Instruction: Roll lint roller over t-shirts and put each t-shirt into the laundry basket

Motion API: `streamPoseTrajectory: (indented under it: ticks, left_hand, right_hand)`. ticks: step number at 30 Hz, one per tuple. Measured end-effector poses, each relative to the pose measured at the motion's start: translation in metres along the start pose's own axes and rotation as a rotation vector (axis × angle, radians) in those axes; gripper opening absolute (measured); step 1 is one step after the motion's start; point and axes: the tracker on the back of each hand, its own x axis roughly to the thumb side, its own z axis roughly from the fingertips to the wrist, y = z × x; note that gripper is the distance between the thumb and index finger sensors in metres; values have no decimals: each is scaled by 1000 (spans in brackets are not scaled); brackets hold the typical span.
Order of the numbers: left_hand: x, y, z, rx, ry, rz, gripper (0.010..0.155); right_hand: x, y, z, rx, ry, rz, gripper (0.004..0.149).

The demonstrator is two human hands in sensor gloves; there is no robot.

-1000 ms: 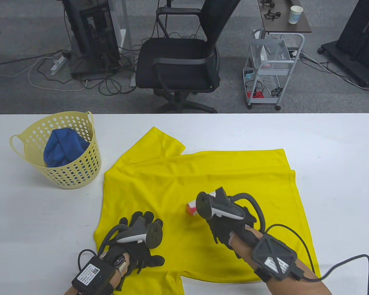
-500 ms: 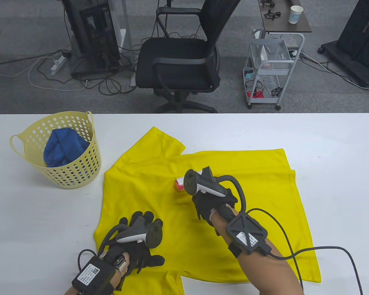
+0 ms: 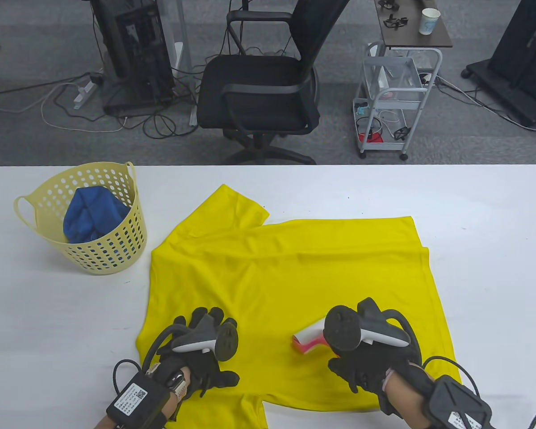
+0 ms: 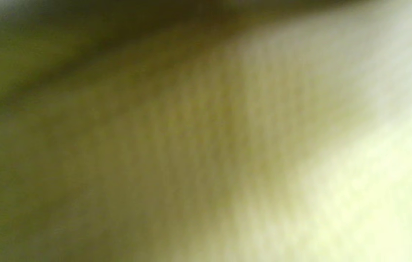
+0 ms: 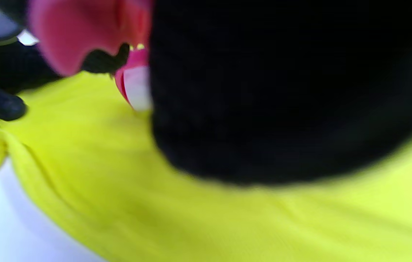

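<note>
Right hand (image 3: 366, 362) gripping lint roller (image 3: 309, 338) on yellow t-shirt (image 3: 295, 268), lower right of frame; left hand (image 3: 201, 357) flat, fingers spread, pressing shirt lower left

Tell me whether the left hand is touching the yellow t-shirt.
Touching. In the table view the left hand lies flat on the yellow t-shirt near its lower left edge, fingers spread on the fabric, with no gap visible beneath them.
</note>
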Motion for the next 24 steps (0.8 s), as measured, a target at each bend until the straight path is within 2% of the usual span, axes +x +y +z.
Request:
streamPoseTrajectory:
  ticks: [2, 4, 6, 8, 10, 11, 13, 14, 15, 16, 17, 18, 19, 22, 24]
  left_hand:
    - [1, 4, 1, 18, 9, -21, 107]
    - [2, 12, 6, 107, 24, -60, 101]
    - [2, 28, 19, 240, 60, -70, 96]
    - [5, 49, 43, 465, 73, -4, 83]
    - [13, 71, 69, 672, -15, 136, 69]
    - [18, 80, 79, 723, -63, 240, 66]
    - [31, 91, 86, 732, -174, 445, 65]
    - [36, 94, 84, 703, -223, 531, 68]
    - [44, 96, 81, 635, -276, 648, 73]
    - [48, 98, 79, 612, -306, 713, 81]
    - [52, 98, 75, 608, -315, 768, 83]
    - [57, 97, 67, 587, -368, 809, 87]
    - [60, 96, 63, 573, -405, 842, 90]
    - [71, 86, 44, 531, -501, 985, 100]
    - [72, 80, 37, 567, -532, 976, 101]
  right_hand:
    - [-3, -1, -1, -15, 0, -19, 68]
    - [-5, -1, -6, -43, 3, -32, 68]
    - [-7, -4, -8, -112, 15, -58, 68]
    - [-9, -10, -8, -207, 17, -98, 70]
    - [-10, -14, -6, -375, 2, -159, 73]
    - [-9, -14, -6, -463, -22, -191, 75]
    - [-5, -12, -5, -588, -87, -266, 79]
    - [-3, -11, -6, -608, -118, -303, 80]
    - [0, -8, -7, -599, -169, -374, 81]
    - [3, -5, -8, -567, -218, -446, 84]
    - [5, 0, -9, -533, -260, -546, 86]
    - [9, 7, -11, -520, -328, -721, 86]
    - [13, 10, -12, -513, -368, -773, 83]
    - [31, 22, -15, -391, -495, -741, 85]
    - [40, 26, -17, -354, -580, -706, 83]
